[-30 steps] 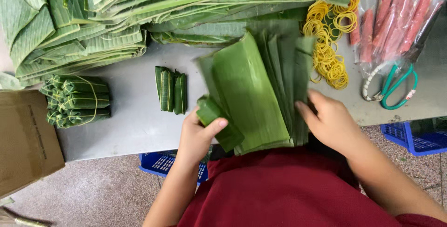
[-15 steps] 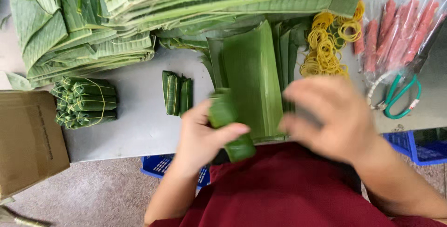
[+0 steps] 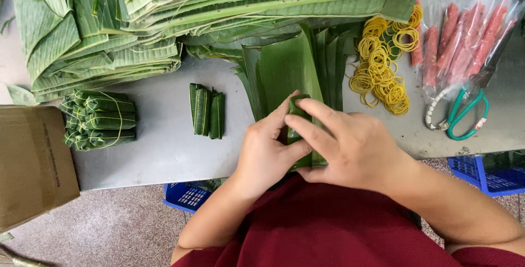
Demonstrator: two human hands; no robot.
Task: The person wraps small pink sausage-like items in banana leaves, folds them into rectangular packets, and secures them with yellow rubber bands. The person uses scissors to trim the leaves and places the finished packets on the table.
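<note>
Hands at work: left hand (image 3: 268, 155) & right hand (image 3: 350, 146) pinch small green leaf-wrapped roll (image 3: 298, 127) over cut banana-leaf strips (image 3: 284, 64); loose yellow rubber bands (image 3: 383, 70) nearby.

A small dark green leaf roll (image 3: 298, 130) stands almost upright at the near edge of the bench, squeezed between both hands, on top of a flat, wide green leaf (image 3: 284, 64).

1. Banana-leaf strips (image 3: 284, 67): smooth, slightly glossy green, finely ribbed.
2. Counter (image 3: 158, 146): grey, matt, smooth, metal-looking.
3. Rubber bands (image 3: 383, 75): yellow, dull rubber.
4. Bags of red sausages (image 3: 465, 32): clear, shiny plastic.
5. Scissors (image 3: 462, 116): green plastic handles.
6. Box (image 3: 33, 163): brown, matt cardboard.
7. Crate (image 3: 186, 196): blue plastic lattice.
</note>
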